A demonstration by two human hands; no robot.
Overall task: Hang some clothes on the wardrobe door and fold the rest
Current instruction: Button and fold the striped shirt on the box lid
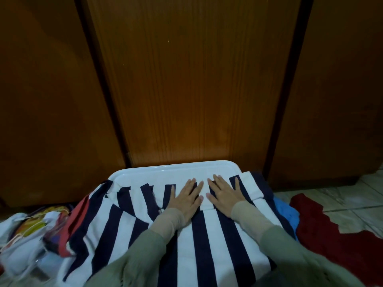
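A shirt with navy and white stripes (207,241) lies spread over a white tray-like board (176,169) in front of the brown wooden wardrobe door (192,79). My left hand (186,198) lies flat on the shirt near its top, fingers straight and spread. My right hand (224,195) presses flat beside it, a small gap between the two hands. Both hands hold nothing. The shirt's left part is folded over in creases, and its right sleeve (251,187) reaches the board's right corner.
A pile of mixed clothes and white fabric (31,235) sits on the floor at the left, with a red piece (79,214) next to the shirt. A blue garment (287,212) and a dark red garment (331,228) lie on the tiled floor (352,195) at the right.
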